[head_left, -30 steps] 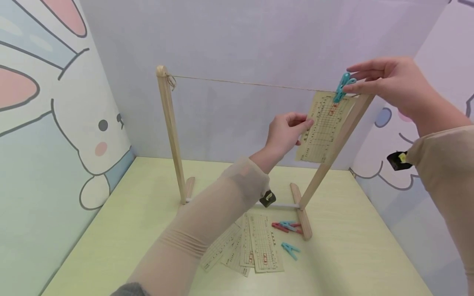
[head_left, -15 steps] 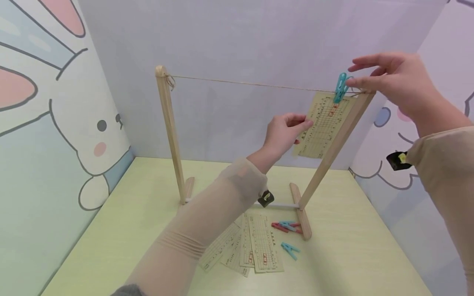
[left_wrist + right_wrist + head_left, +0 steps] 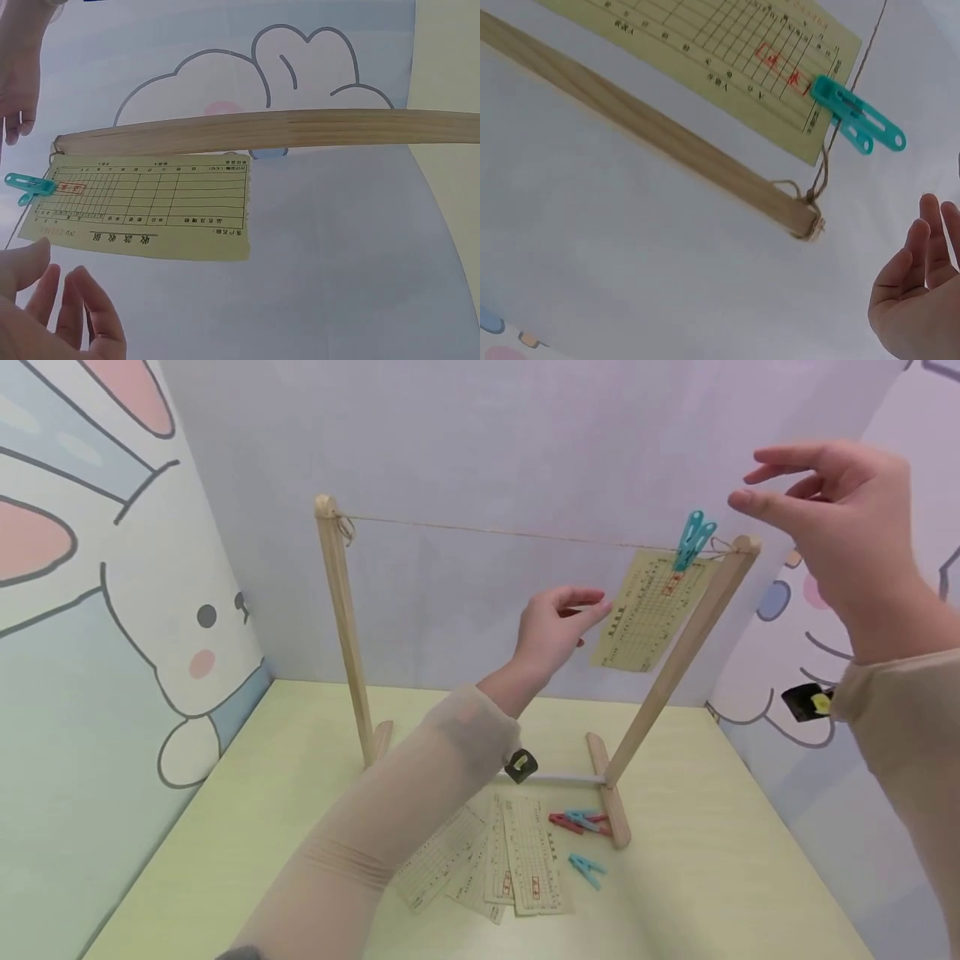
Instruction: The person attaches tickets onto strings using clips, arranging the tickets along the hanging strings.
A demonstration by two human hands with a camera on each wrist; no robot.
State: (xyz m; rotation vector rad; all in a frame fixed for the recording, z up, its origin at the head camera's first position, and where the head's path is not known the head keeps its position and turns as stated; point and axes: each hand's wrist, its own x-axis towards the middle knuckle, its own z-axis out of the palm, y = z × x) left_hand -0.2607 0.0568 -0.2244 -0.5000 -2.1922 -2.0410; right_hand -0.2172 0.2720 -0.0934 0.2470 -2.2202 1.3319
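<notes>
Paper slip (image 3: 651,620) between both hands (image 3: 553,628) (image 3: 851,514)

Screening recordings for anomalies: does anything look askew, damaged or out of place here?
Nothing stands out: the clipped slip hangs on the string without visible damage. Fanned slips overlap on the table, pegs beside them.

Your left sleeve (image 3: 390,810) and right sleeve (image 3: 900,760) are beige, each with a loose, plain cuff at the wrist. Fine raised lines band your left forearm. A small black block (image 3: 521,766) with a yellowish patch juts near each cuff. Dark grey cloth (image 3: 242,953), possibly clothing, shows below your left forearm.
</notes>
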